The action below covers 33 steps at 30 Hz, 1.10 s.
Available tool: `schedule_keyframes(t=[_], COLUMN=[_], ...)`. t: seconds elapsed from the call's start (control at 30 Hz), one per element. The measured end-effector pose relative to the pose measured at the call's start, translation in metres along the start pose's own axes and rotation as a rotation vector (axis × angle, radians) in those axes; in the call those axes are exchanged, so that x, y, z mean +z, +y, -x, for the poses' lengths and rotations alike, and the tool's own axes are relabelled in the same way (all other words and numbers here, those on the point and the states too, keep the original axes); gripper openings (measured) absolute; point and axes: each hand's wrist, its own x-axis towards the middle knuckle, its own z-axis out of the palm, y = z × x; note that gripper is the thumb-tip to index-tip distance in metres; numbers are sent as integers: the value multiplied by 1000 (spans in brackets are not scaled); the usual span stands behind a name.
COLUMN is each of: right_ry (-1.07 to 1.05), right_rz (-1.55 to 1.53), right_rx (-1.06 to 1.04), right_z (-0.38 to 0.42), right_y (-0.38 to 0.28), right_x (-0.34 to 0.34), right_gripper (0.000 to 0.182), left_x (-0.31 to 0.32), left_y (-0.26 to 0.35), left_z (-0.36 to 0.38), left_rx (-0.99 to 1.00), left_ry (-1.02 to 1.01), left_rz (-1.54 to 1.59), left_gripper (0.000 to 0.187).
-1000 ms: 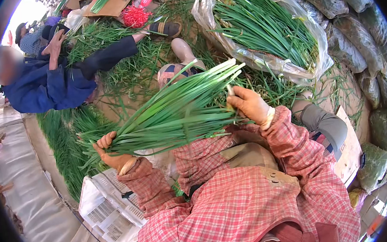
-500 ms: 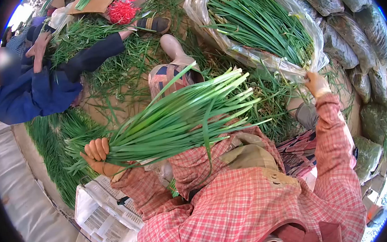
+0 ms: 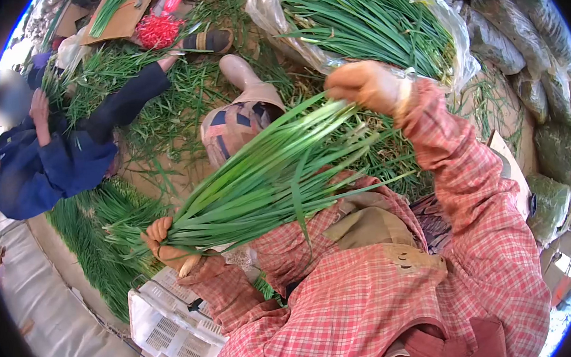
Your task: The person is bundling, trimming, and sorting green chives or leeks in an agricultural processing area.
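My left hand (image 3: 169, 247) is closed around the leafy end of a bunch of garlic chives (image 3: 259, 180), held across my lap. The pale stem ends fan out toward the upper right. There my right hand (image 3: 367, 86) has its fingers curled at the upper stem ends; the fingertips are partly hidden. Just behind it lies a clear plastic bag (image 3: 265, 9) packed with more garlic chives (image 3: 367, 18), its opening spread wide.
A person in blue (image 3: 56, 159) sits at the left among loose leaves. A pile of chives (image 3: 96, 240) lies near a white plastic crate (image 3: 170, 328). Filled bags (image 3: 499, 34) are stacked at the right. Red twine (image 3: 158, 31) lies near cardboard (image 3: 112, 17).
My right hand has let go of the plastic bag's edge and moved left to the stem ends of the bunch. My left hand keeps its hold on the bunch.
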Motion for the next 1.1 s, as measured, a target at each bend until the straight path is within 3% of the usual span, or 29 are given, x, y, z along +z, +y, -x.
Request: schedule_keyframes(t=[0.03,0.07,0.13,0.17,0.23,0.27,0.3,0.33,0.37,0.43,0.47,0.53,0.63,0.67,0.7,0.73,0.77,0.8,0.83,0.87,0.9,0.93,0.97,1.1], right_ry=[25,162,-2,-104,-305,-84,135,207,257,189,218,-97,301,383,447,473,549,391,55,-82,30,-121,-121,-96], right_rz=[-79,-79,424,490,609,320,28,-208,-678,-949,-1014,-1008,-770,-545,-411,-399,-258,224,527,615,400,509,518,368], right_rx=[293,441,524,611,787,736,673,517,533,511,505,498,591,685,668,621,320,-41,-92,-145,-265,-332,-377,-425], right_z=[22,48,121,141,170,165,153,134,116,86,74,60,60,58,51,38,24,10,-20,-38,-44,-54,-54,-37], right_y=[8,33,108,114,113,98,87,80,67,43,31,31,44,55,53,35,22,14,-16,-48,-43,-41,-36,-32], right_x=[-13,-22,-45,-46,-42,-34,-22,-10,6,24,38,56,37,22,4,-12,-14,-20,-28,-29,-12,0,10,37], right_gripper=[15,15,25,27,31,35,38,43,45,49,42,29,14,12,12,13,10,12,19,31,46,64,74,59], left_x=[-41,-61,-99,-103,-143,-134,-124,-175,-199,-215,-214,-210,-209,-209,-213,-185,-153,-158,-159,-163,-162,-158,-161,-145], left_y=[2,-2,-9,-20,-16,-19,-22,-13,-8,-5,-6,-5,3,5,9,-5,-20,-21,-24,-29,-34,-36,-37,-33], left_z=[-5,-2,5,13,23,29,44,38,34,36,38,40,45,47,45,51,57,53,49,46,41,38,37,34], left_rx=[110,147,208,255,149,100,33,19,8,62,91,128,172,196,207,294,386,355,332,290,233,156,87,-42], left_ry=[127,188,319,355,203,125,216,192,166,168,164,159,136,130,96,214,325,367,419,480,541,595,641,751], left_rz=[-320,-388,-529,-470,-550,-593,-763,-919,-1075,-1126,-1133,-1136,-1139,-1133,-1135,-1065,-993,-936,-850,-733,-574,-393,-221,249], left_gripper=[37,34,30,28,29,37,36,31,26,23,22,20,18,17,17,19,23,24,25,26,27,28,29,34])
